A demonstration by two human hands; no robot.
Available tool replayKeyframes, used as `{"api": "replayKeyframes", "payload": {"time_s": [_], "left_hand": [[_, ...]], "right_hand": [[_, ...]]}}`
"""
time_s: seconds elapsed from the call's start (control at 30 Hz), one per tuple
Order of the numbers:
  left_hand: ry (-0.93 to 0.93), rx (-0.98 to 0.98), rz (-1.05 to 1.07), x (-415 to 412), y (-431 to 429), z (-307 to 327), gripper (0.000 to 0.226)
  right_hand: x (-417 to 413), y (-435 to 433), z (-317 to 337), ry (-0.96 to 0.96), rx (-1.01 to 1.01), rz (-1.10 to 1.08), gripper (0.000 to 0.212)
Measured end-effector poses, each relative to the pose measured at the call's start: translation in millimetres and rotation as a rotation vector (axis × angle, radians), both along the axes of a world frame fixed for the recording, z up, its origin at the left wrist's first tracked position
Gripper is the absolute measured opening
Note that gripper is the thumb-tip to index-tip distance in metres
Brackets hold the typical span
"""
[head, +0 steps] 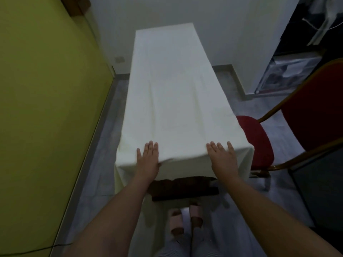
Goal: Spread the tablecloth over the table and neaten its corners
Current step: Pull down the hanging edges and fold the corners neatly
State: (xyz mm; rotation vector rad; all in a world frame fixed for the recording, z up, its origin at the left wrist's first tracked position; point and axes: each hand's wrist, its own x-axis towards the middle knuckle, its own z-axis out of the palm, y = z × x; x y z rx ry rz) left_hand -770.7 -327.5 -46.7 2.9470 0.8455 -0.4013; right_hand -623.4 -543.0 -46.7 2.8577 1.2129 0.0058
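A cream-white tablecloth (172,101) covers a long narrow table that runs away from me. It hangs down at the near end and at the near corners, and a few soft creases run along its middle. My left hand (147,158) lies flat on the near left part of the cloth, fingers apart, its thumb at the table's edge. My right hand (221,156) lies flat on the near right part, fingers spread. Neither hand grips the fabric. Under the near overhang a dark brown part of the table (183,188) shows.
A red padded chair (259,143) with a gold frame stands close at the table's right. A yellow-green wall (46,108) runs along the left with a narrow floor strip. Shelves with clutter (289,73) stand at the back right. My feet in pink slippers (185,219) are below.
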Motion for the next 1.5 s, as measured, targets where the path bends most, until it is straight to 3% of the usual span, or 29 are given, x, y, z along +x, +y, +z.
{"api": "replayKeyframes", "payload": {"time_s": [0.13,0.43,0.53,0.6,0.67,0.8,0.97,1.3,1.5], "left_hand": [[-0.043,-0.003,-0.014,-3.6,-1.8,-2.1,0.072],[-0.228,0.020,-0.011,-47.3,-45.6,-22.1,0.089],[-0.197,0.007,-0.084,-60.2,-41.5,-29.5,0.089],[-0.247,0.003,-0.028,-65.9,-29.2,-26.7,0.092],[-0.286,-0.002,0.101,-64.6,-14.4,-20.4,0.090],[-0.209,0.041,0.260,-57.6,4.6,-10.7,0.080],[-0.218,0.076,0.353,-48.5,-0.3,-15.5,0.078],[-0.253,0.075,0.391,-43.2,-8.3,-21.0,0.076],[-0.369,0.029,0.383,-42.2,-11.0,-39.4,0.080]], "right_hand": [[-0.1,-9.9,3.4,-0.012,0.033,0.007,0.060],[-30.2,-49.3,-17.5,-0.047,0.085,-0.009,0.069],[-34.7,-57.4,-16.3,-0.037,0.096,-0.003,0.055],[-27.2,-58.6,-11.8,-0.067,0.170,-0.059,0.047],[-11.6,-54.4,-4.7,-0.116,0.204,-0.130,0.052],[19.8,-35.0,14.6,-0.082,-0.010,-0.243,0.068],[46.2,-38.7,6.6,0.000,-0.149,-0.341,0.066],[42.2,-71.0,2.9,-0.025,-0.016,-0.286,0.051],[8.0,-92.7,-8.1,0.040,-0.030,-0.384,0.062]]}}
